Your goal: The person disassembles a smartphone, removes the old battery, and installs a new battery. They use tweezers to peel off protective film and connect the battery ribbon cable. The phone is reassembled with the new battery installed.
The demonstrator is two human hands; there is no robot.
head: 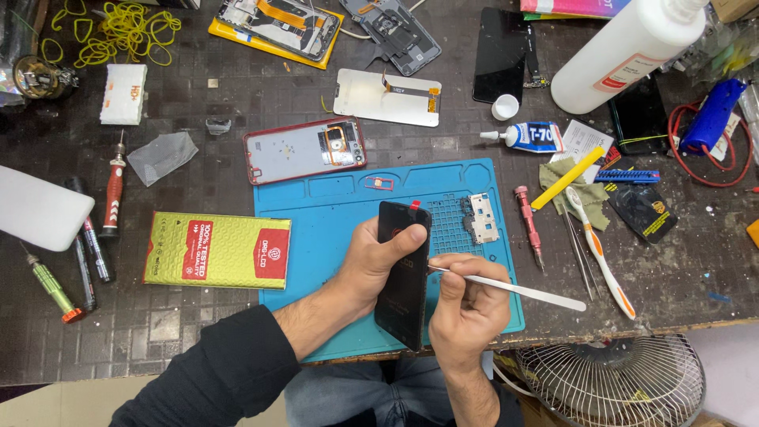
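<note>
My left hand (378, 265) grips a black phone (403, 273), holding it on edge over the blue work mat (316, 221). My right hand (466, 304) holds a thin flat metal pry tool (522, 291) whose tip touches the phone's right edge. A small metal bracket part (482, 217) lies on the mat's gridded section just beyond my hands. A tiny red tray piece (378, 183) rests near the mat's top edge.
A red-framed open phone body (304, 150) sits above the mat, a white display panel (387, 96) beyond it. A yellow-green packet (217, 249) lies left. Screwdrivers (528, 225), tweezers, a toothbrush (601, 253), a glue tube (530, 136) and a white bottle (624, 51) crowd the right. A fan guard (609, 383) is below the table edge.
</note>
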